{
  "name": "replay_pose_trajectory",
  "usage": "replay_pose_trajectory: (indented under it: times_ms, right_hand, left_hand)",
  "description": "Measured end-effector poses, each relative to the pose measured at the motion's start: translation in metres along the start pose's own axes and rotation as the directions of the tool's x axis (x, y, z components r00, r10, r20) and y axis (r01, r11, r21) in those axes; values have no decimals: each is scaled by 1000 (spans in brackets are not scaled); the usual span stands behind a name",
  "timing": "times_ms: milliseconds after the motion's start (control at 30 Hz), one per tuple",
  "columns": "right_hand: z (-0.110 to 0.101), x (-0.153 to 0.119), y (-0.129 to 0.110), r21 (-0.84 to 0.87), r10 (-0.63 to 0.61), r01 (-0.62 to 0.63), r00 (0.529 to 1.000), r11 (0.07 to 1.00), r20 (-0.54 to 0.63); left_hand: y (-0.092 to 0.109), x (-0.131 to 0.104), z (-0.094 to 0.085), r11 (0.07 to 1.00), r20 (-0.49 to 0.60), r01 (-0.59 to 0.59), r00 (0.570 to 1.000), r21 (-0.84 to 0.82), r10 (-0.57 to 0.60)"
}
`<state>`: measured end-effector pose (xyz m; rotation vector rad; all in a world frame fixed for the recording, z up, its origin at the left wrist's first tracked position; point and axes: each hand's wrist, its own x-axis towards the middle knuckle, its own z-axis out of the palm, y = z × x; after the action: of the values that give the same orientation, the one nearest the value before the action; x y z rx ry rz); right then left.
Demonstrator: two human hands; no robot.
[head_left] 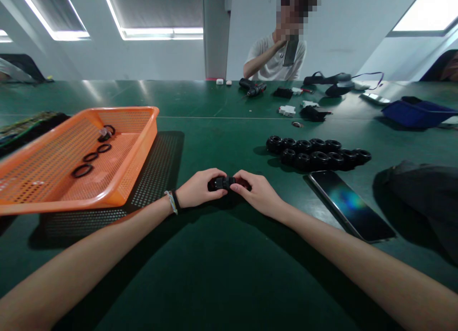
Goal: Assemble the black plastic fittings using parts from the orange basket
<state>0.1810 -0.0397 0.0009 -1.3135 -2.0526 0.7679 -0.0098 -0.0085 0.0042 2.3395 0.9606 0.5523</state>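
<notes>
Between my two hands, low over the middle of the green table, is a small black part. My left hand grips its left end between thumb and fingers. The right end is pinched by my right hand, thumb in front. Fingers cover both ends, so its full shape is hidden. To the right, several glossy black round parts stand in two rows. An orange mesh basket on the left holds several black rings and a small bundle.
A phone and dark cloth lie at the right. Further back are a power drill, white pieces and a blue tray. Opposite sits a person holding a phone. A dark bundle lies far left.
</notes>
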Motion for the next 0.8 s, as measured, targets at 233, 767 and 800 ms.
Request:
replay_pose_trajectory:
  times_ms: [233,767,800]
  right_hand:
    - [-1,-4,2,65,-64,67,997,996,-44]
    - [-2,-3,-2,50,-17,18,1000,999,-25]
    - [-2,-3,-2,46,-13,14,1000,999,-23]
  left_hand:
    - [-2,1,2,1000,-23,27,999,-1,-27]
    - [0,1,0,999,0,33,999,11,-33]
    - [0,1,0,999,0,33,999,13,-33]
